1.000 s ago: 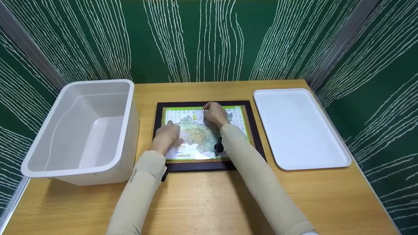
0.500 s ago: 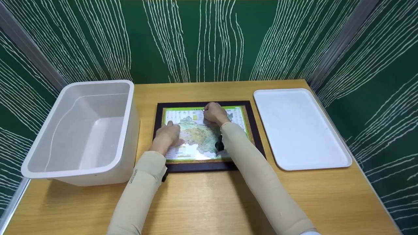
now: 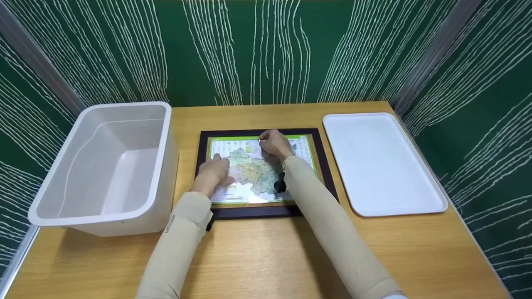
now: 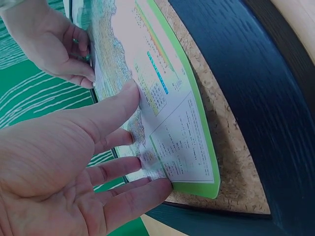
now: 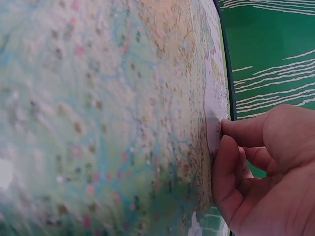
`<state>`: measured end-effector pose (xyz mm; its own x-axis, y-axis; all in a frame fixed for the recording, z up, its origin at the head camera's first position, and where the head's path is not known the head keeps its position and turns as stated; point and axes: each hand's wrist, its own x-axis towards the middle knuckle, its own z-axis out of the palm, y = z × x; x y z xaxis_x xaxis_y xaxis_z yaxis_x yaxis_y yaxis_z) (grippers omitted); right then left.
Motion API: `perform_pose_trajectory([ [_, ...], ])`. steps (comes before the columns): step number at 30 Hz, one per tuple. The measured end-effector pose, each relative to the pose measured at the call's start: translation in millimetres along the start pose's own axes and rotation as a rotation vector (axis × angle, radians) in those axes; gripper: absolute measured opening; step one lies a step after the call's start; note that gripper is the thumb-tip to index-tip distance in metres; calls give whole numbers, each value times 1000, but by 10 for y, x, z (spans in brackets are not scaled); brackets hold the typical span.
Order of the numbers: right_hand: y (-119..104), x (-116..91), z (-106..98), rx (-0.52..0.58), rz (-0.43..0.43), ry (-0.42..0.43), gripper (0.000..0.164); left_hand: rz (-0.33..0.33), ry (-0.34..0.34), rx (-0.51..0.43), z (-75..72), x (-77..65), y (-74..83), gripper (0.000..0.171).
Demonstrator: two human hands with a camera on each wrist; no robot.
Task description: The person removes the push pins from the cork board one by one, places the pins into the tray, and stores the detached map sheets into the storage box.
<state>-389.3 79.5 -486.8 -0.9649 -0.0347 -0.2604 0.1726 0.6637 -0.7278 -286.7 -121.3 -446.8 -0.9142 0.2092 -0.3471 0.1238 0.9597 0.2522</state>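
Note:
A green-edged, glossy printed map [image 3: 251, 170] lies on a cork board [image 4: 229, 142] with a dark frame [image 3: 253, 214]. My left hand [image 3: 214, 171] rests on the map's left part; in the left wrist view its thumb and spread fingertips touch the sheet near one rounded corner. At the map's top edge, right of the middle, my right hand [image 3: 275, 144] pinches a tiny white pin-like piece [image 3: 259, 140] between thumb and forefinger. In the right wrist view the pinching fingers [image 5: 224, 172] lie right at the sheet, and the piece itself is mostly hidden.
A deep white plastic tub [image 3: 99, 218] stands left of the board. To the right lies a flat white tray [image 3: 382, 166]. All rest on a wooden table [image 3: 257, 257], with green, white-streaked walls [image 3: 286, 50] behind and at both sides.
Almost nothing differs. My right wrist has shifted very slightly while its fingers stay at the map's top edge; my left hand stays on the map.

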Motion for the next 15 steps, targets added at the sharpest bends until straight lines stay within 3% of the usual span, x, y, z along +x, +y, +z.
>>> perform_pose_trajectory([
  [9,9,-39,-3,41,-43,0,21,-1,-20,48,-1,21,-5,35],
  [15,16,-13,12,28,-21,-1,20,2,-22,28,4,23,-6,39],
])
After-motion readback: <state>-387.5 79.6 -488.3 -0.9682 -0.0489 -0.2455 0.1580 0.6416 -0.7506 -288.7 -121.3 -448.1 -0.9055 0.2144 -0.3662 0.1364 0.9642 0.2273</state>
